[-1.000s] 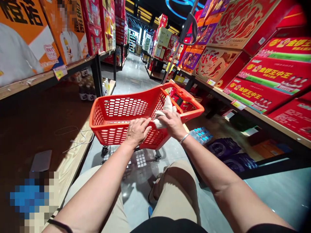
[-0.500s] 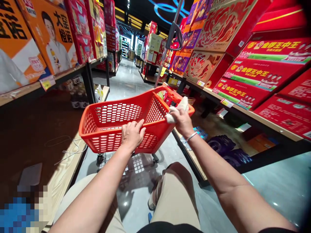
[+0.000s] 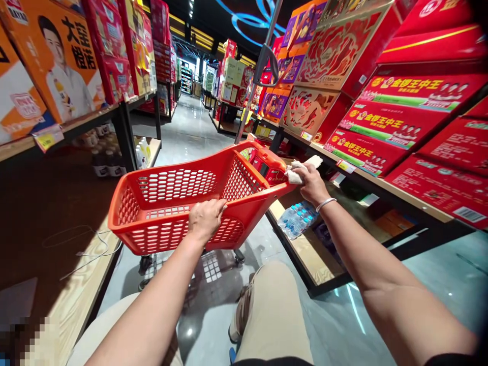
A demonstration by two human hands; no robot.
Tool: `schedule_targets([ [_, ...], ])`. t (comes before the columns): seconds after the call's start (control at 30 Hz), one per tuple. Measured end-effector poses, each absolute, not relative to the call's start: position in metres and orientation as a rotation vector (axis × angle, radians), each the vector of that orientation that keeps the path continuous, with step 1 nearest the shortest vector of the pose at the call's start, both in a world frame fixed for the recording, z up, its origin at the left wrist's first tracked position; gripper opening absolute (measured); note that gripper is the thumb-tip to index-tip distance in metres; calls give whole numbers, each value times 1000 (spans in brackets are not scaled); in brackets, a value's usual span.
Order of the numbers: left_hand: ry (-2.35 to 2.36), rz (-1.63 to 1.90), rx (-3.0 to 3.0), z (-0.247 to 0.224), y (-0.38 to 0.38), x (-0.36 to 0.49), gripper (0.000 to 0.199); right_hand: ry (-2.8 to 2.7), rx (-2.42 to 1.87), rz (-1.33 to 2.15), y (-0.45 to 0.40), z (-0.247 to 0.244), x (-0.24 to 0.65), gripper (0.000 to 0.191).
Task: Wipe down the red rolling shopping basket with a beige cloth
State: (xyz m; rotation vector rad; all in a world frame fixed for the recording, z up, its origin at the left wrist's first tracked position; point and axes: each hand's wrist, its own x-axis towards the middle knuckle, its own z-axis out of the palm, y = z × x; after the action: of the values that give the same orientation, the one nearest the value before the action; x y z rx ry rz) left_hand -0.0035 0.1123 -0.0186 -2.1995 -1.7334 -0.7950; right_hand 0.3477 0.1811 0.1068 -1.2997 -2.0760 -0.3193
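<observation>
A red plastic shopping cart [image 3: 152, 246] with a perforated basket stands crosswise in front of my knees. My left hand [image 3: 206, 218] is closed over the basket's near rim, thumb and fingers wrapped round it. At the cart's handle end, on the right, my right hand [image 3: 310, 183] grips a crumpled white cloth [image 3: 295, 175]. The cloth lies by the end of the red handle; whether it touches the handle I cannot tell. Beneath the handle, behind a perforated divider, some packaged goods show, partly hidden.
Shelves with stacked orange cartons [image 3: 64, 66] line the left. Red boxes [image 3: 385, 122] are piled on the right shelf, with a pack of bottled water [image 3: 297, 218] below. A thin metal pole [image 3: 247, 114] rises behind the cart. A loose white cable [image 3: 102, 249] lies at lower left.
My right hand has moved right with the cloth, off the basket's corner to the handle's end. My left hand's fingers have closed on the rim. The view has shifted slightly.
</observation>
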Motion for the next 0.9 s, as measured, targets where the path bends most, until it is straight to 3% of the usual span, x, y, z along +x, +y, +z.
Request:
schedule_targets([
  [0.1,-1742,-796,-2217,-17,112,-2,35,-1931,-1410,-377,180,92,342,52],
  [0.37,-1772,-762,-2208,-13,107,-4,37,-1521,-1353,-399,147,3,284,49],
  [0.63,-1773,-802,-2191,-15,113,-14,39,-1993,-1593,67,92,-144,230,59],
  [0.73,-1770,-843,-2192,-14,116,-24,39,-2022,-1510,93,90,-145,226,60],
  [0.9,-1781,-979,-2187,-13,117,-37,34,-1845,-1291,-124,112,-98,230,55],
])
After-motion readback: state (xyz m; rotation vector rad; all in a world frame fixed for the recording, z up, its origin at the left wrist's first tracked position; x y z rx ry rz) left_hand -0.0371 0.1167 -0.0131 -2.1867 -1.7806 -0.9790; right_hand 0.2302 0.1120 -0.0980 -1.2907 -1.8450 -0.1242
